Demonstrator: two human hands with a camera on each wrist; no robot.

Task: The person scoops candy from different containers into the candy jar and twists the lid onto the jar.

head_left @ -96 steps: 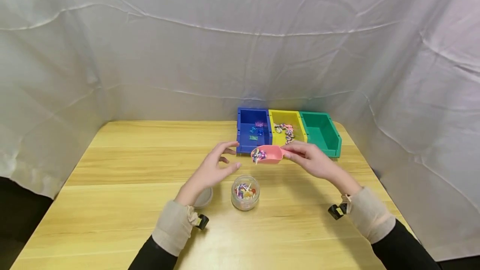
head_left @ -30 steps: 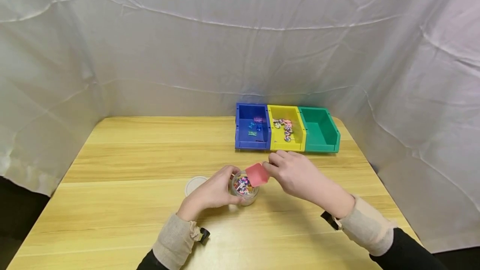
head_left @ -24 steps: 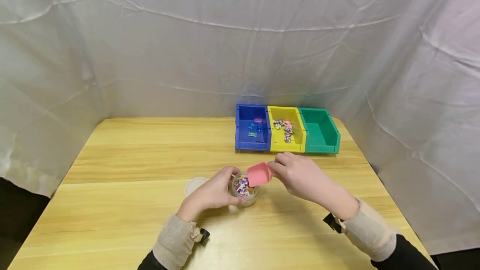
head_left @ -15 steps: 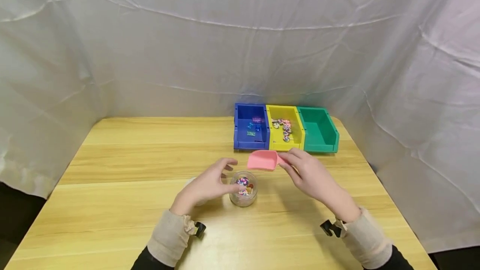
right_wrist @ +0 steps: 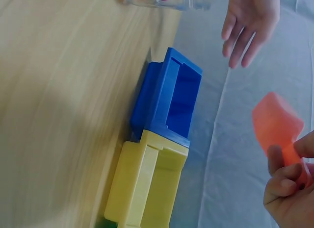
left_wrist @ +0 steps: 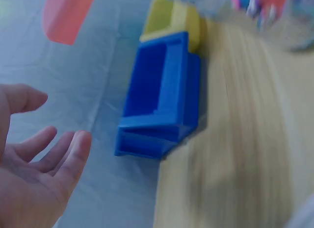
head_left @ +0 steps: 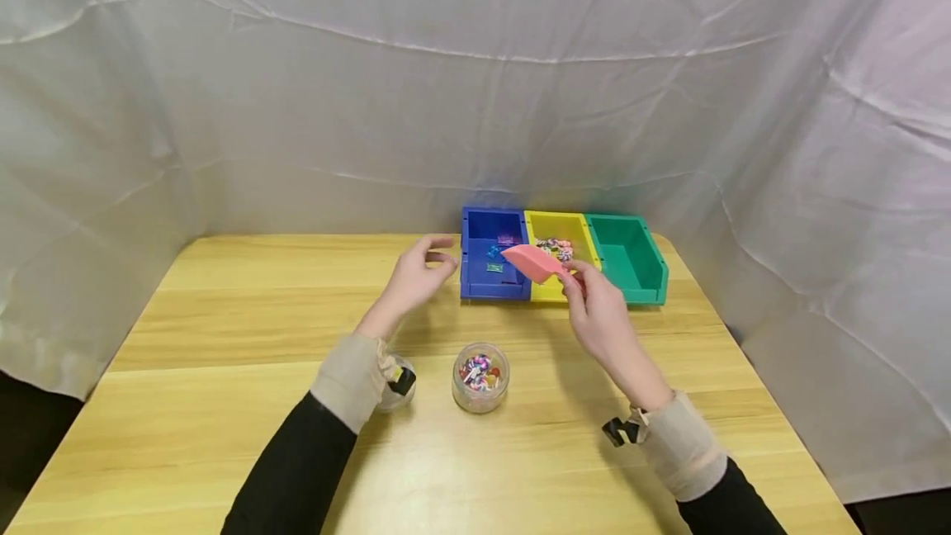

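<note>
My right hand point(head_left: 594, 316) pinches the handle of a small pink plastic scoop point(head_left: 533, 261), holding it tilted in the air above the seam between the blue plastic bin point(head_left: 490, 281) and the yellow plastic bin point(head_left: 553, 291); the right wrist view shows thumb and fingers curled round the handle. My left hand point(head_left: 416, 275) hovers just left of the blue bin with fingers relaxed and spread, grasping nothing. A green plastic bin point(head_left: 642, 271) touches the yellow one on its far side. Nearer me on the pale wooden table point(head_left: 223, 329) stands a clear round jar point(head_left: 480, 378) of small colourful pieces, well apart from the scoop. I can read no labels or writing on anything.
</note>
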